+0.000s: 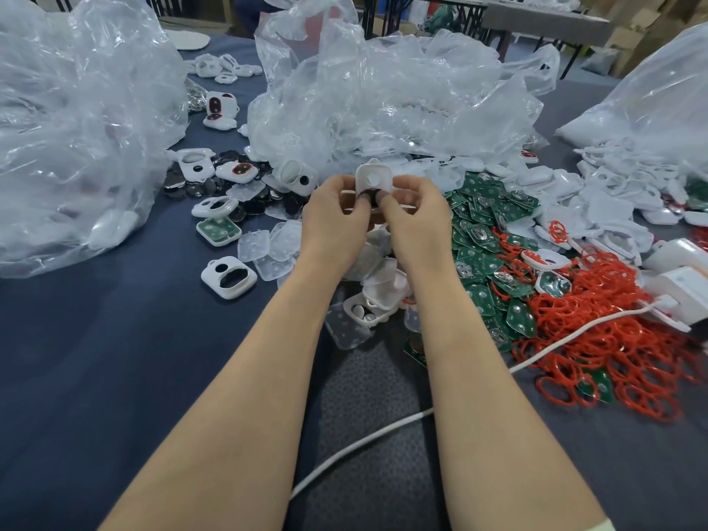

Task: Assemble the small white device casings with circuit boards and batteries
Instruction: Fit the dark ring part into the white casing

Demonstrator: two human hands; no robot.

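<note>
**Pressing a dark round part into the held casing**

- The white casing [373, 178] is up off the table, in front of the middle plastic bag [383, 101] and held between both hands.
- The left hand [337, 214] and right hand [415, 212] both pinch its lower end. Fingers are curled behind it, and the thumbs come together on a small dark round piece [367, 195].
- The thumbs cover most of that piece, so I can't tell whether it's a battery or a pad.
- My read: this is the seating step, pushing the piece into its pocket in the casing.

To do it well:
- Back the shell with the fingers so it doesn't flex.
- Press with both thumbs evenly and keep the piece square to the pocket.
- If it goes in tilted it will likely jam or pop back out. Check it sits flush before reaching for a board.

Parts around the hands:
- The green circuit boards [482, 231] are heaped just right of the right hand.
- The red rings [613, 339] lie beyond the boards, further right.
- The black discs [214, 185] are piled to the left, near another bag.
- The translucent covers [268, 247] are scattered by the left wrist.
- A spare two-hole casing [228, 277] lies on the dark blue table cloth [95, 339].
- A white cable [364, 442] runs under the forearms. Keep it from snagging.
</note>
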